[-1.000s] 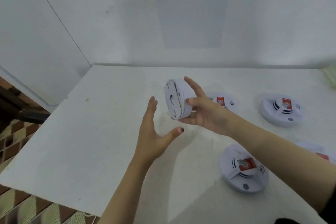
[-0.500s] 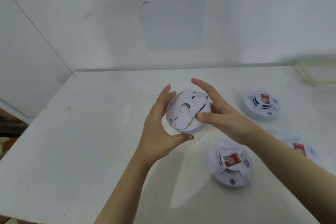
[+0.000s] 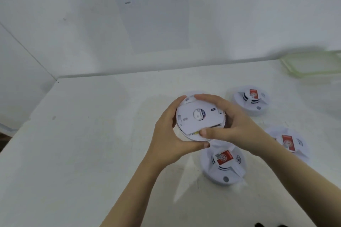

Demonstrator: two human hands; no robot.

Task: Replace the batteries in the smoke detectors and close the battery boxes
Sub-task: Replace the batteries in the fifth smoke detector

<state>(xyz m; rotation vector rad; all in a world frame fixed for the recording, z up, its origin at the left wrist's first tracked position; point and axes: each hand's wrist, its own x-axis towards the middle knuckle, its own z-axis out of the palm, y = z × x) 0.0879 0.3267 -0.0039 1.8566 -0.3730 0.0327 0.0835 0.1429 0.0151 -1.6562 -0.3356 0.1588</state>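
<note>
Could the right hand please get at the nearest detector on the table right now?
Probably not yet: the right hand and left hand both grip the held detector; the nearest detector lies unobstructed close by.

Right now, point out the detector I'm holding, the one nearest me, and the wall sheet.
held detector [image 3: 200, 119]: head view, back plate.
nearest detector [image 3: 224, 158]: head view, red sticker.
wall sheet [image 3: 156, 24]: head view, blank lower part.
</note>
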